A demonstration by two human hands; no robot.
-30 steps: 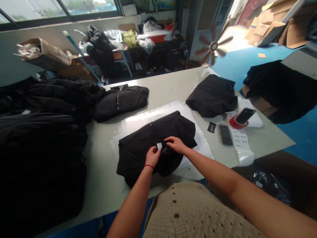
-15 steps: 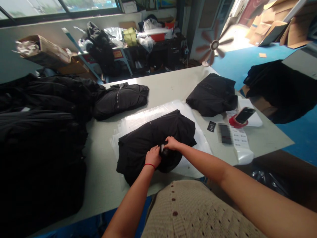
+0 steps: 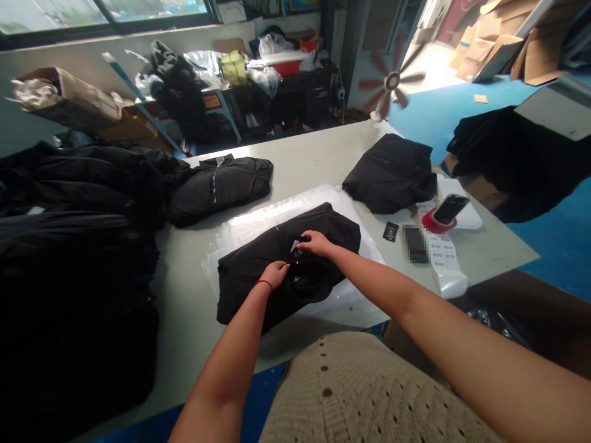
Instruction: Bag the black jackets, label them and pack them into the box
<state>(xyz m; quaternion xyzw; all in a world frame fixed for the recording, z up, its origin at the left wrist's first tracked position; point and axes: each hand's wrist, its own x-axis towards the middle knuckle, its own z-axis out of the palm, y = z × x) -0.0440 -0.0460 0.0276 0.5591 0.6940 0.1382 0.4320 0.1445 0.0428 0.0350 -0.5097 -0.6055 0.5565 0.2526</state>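
Note:
A folded black jacket (image 3: 258, 271) lies on a stack of clear plastic bags (image 3: 258, 218) on the grey table (image 3: 314, 163). My left hand (image 3: 274, 272) rests on the jacket's middle with fingers curled, pinching the black fabric. My right hand (image 3: 314, 243) is just beyond it, fingers closed on a fold of the jacket beside a small white tag (image 3: 294, 245). Both hands are close together, touching the garment.
Another folded black jacket (image 3: 390, 175) lies to the right, a third (image 3: 219, 187) to the left beside a big heap of black garments (image 3: 69, 246). A phone on a red tape roll (image 3: 446, 212), a black hang tag (image 3: 390, 231) and label sheets (image 3: 443, 258) lie right. A fan (image 3: 390, 83) spins behind.
Both hands have moved farther up the jacket, from its near edge toward its middle, and the near bulge of fabric has been folded up flatter. The view has shifted slightly.

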